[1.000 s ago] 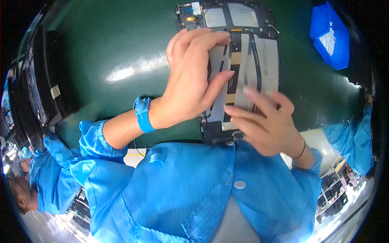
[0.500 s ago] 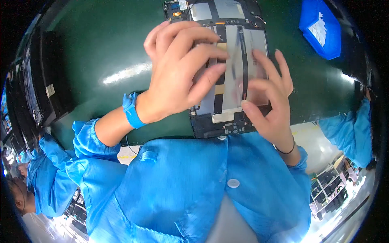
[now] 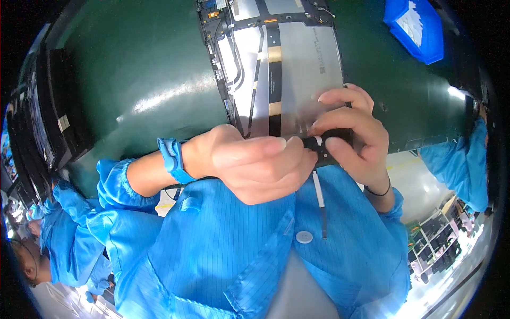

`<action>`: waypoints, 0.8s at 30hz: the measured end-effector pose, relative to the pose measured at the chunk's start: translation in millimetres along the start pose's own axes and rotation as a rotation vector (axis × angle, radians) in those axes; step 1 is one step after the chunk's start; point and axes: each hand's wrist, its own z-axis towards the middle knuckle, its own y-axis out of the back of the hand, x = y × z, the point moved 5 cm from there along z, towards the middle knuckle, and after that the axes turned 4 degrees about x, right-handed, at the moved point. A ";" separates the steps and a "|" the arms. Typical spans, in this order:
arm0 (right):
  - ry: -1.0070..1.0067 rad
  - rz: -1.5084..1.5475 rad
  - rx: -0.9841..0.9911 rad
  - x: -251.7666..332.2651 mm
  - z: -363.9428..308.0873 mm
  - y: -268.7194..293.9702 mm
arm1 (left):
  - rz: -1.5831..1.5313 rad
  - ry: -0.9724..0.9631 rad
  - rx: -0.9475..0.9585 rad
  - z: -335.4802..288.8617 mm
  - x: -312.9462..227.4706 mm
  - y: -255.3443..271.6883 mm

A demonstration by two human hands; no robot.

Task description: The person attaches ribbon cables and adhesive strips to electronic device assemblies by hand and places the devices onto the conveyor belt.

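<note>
An opened tablet-like device point(image 3: 305, 69) with a black frame and silvery inner plates lies on the green work surface. A dark ribbon with tan patches runs down its middle. My left hand point(image 3: 260, 165) is closed at its lower edge, with a narrow white-and-dark flex cable point(image 3: 320, 199) hanging below its fingertips. My right hand point(image 3: 364, 138) curls its thumb and fingers over the lower right corner, close to the left fingertips. A small white spot shows between the hands; what the right fingers pinch there is hidden.
A blue bin point(image 3: 417, 29) with white pieces stands at the far right of the green work surface point(image 3: 143, 64). Dark stacked items point(image 3: 58, 117) line the left side. People in blue work clothes are at both sides, and a rack point(image 3: 433, 242) stands lower right.
My left hand has moved down from over the device to its lower edge. The dark strip that stood between my hands now hangs below them. The device has shifted slightly up and left.
</note>
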 end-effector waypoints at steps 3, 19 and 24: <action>0.014 -0.020 0.028 3.2 1.9 -2.4 | 0.029 -0.031 -0.063 -5.8 -10.8 -6.7; -0.080 0.226 -0.392 -17.1 1.1 41.0 | -0.436 0.007 0.022 6.1 -0.4 -0.7; 0.054 -0.264 -0.934 -34.0 16.1 115.1 | -0.584 0.370 0.008 4.7 24.3 -8.9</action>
